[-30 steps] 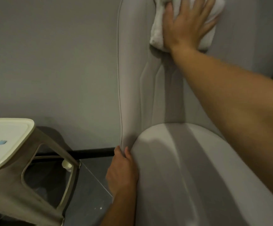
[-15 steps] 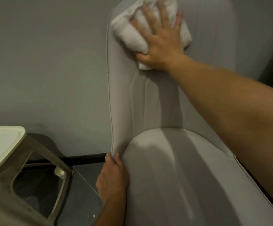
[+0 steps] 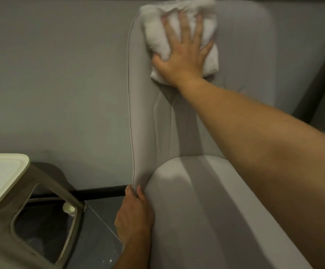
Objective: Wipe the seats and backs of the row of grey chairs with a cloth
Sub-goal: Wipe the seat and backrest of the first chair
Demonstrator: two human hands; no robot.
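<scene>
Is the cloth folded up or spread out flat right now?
Folded or bunched: the white cloth sits as a thick wad with visible layers under the flat right hand, against the top of the chair back.

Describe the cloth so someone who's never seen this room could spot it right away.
Start at the grey chair against the grey wall and follow its backrest up to the top left corner. There the right hand presses a folded cloth flat with spread fingers. It is the only white, fluffy, towel-like thing on the smooth grey upholstery.
</scene>
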